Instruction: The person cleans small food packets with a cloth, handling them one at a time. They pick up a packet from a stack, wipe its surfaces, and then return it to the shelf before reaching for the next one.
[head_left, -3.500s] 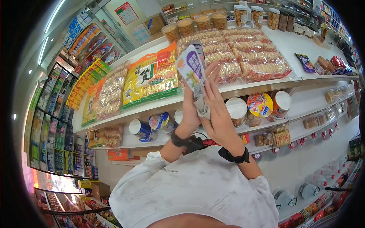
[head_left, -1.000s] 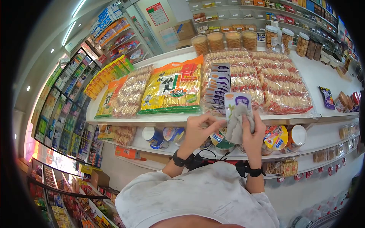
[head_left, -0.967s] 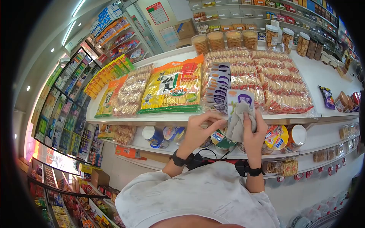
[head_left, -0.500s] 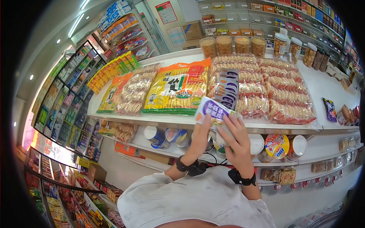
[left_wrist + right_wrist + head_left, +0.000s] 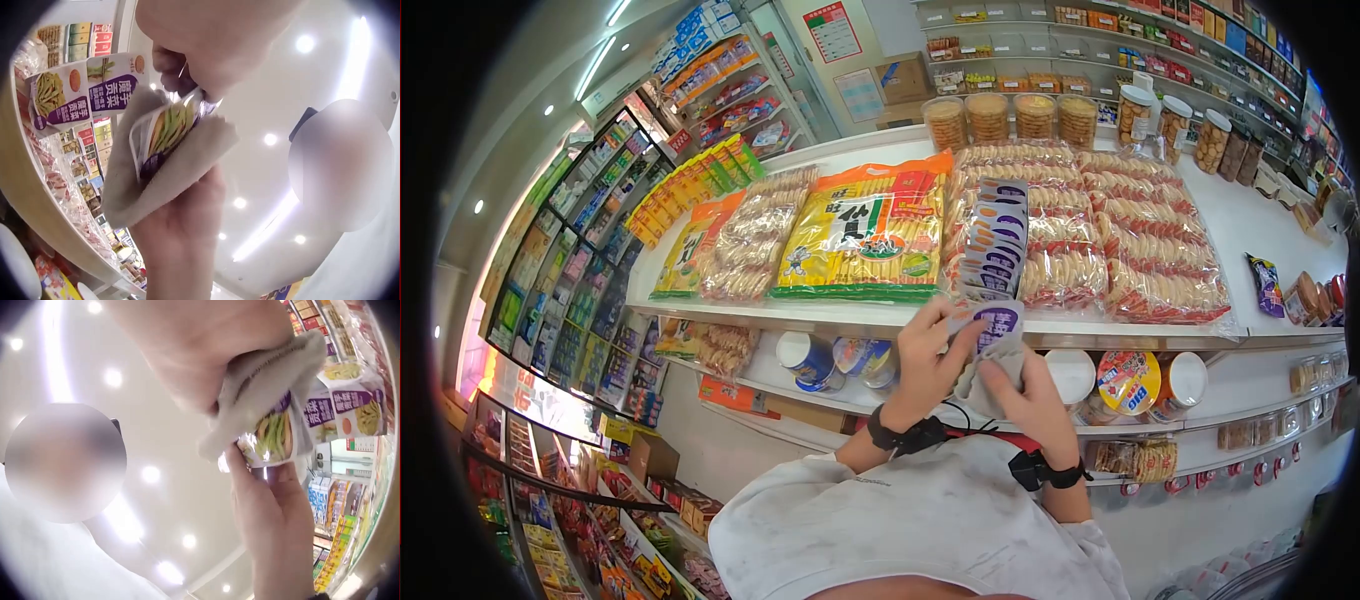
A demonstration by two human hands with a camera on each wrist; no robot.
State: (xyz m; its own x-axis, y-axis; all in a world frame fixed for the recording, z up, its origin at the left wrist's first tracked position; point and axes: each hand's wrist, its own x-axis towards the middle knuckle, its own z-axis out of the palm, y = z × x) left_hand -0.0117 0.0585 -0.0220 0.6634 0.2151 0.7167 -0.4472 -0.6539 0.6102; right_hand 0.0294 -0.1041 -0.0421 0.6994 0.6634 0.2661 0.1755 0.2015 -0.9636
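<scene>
A white and purple snack packet (image 5: 998, 318) is held upright in front of the counter's edge. My left hand (image 5: 922, 362) pinches it at its left side, thumb laid across the front; in the right wrist view those fingers (image 5: 269, 506) grip its lower end. My right hand (image 5: 1040, 408) holds a grey cloth (image 5: 1003, 362) folded around the packet, thumb pressing on it. In the left wrist view the cloth (image 5: 181, 175) wraps both faces, leaving a picture of green strips showing. Behind the hands, matching packets (image 5: 992, 245) lie overlapped in a row on bagged crackers.
Large clear bags of round crackers (image 5: 1155, 235) and a yellow rice cracker bag (image 5: 870, 230) cover the white counter (image 5: 1080, 328). Cookie tubs (image 5: 1035, 118) and jars (image 5: 1175, 130) stand at the back. Instant noodle tubs (image 5: 1128, 382) sit on the shelf below.
The packet, earlier pressed between both palms, has been lowered. Since half a second ago it has turned from tilted left to upright, and the right fingers have moved off its printed front.
</scene>
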